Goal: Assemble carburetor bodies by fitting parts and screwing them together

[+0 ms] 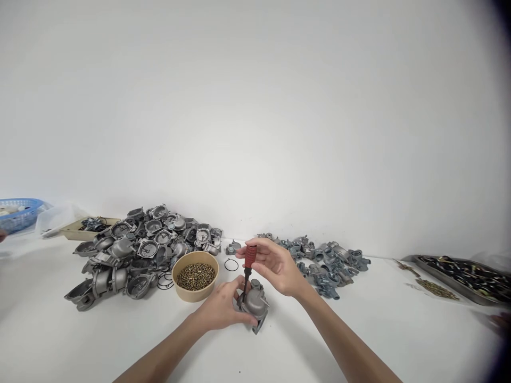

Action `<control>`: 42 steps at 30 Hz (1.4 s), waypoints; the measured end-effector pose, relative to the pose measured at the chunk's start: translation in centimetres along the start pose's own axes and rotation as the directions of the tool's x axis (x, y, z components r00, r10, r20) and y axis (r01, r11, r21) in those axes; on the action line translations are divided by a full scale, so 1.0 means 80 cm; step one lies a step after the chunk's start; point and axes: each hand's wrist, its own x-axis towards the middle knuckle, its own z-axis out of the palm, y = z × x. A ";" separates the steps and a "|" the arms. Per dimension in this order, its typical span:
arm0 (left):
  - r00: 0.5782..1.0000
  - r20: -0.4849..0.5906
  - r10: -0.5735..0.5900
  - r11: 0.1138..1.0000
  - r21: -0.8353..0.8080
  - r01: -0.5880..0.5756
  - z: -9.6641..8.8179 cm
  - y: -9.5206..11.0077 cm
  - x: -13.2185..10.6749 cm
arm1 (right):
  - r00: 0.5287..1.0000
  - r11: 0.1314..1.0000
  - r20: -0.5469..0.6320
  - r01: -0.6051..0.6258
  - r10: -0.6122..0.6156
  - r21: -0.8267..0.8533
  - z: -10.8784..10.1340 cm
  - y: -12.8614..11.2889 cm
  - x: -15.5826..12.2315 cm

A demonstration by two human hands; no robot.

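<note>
My left hand (223, 306) grips a grey metal carburetor (255, 303) from its left side, the rounded bowl facing up on the white table. Above it, my right hand (277, 266) has its fingers closed around the red handle of a screwdriver (250, 257). The screwdriver stands nearly upright, its dark shaft running down to the left edge of the carburetor. Its tip is hidden among the fingers and the casting. Just left of my left hand stands a round tan tub (195, 296) filled with brass-coloured screws (195, 276).
Grey float bowls (147, 247) are heaped at left, carburetor bodies (327, 266) at right. A black rubber ring (231, 265) lies behind my hands. Far right is a tray (459, 282) of small parts beside loose screws (437, 289); far left, a blue basket (24, 207). Another person's fingers (2, 234) show at the left edge.
</note>
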 end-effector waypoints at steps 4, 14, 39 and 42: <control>1.000 -0.002 -0.024 1.000 -0.001 0.024 0.001 -0.002 -0.001 | 0.999 0.999 -0.020 -0.033 0.033 0.007 -0.004 0.004 0.000; 1.000 -0.005 -0.018 1.000 0.017 0.018 0.002 -0.002 0.000 | 0.994 0.981 -0.091 0.046 -0.064 -0.188 -0.005 0.006 0.002; 0.999 -0.027 -0.018 1.000 -0.023 0.017 0.006 -0.005 0.001 | 0.999 0.941 -0.015 -0.043 0.051 0.335 -0.008 0.008 0.005; 0.999 -0.028 -0.023 0.999 -0.037 0.022 0.007 -0.006 0.002 | 0.995 0.889 0.057 -0.102 0.085 0.446 -0.007 0.012 0.006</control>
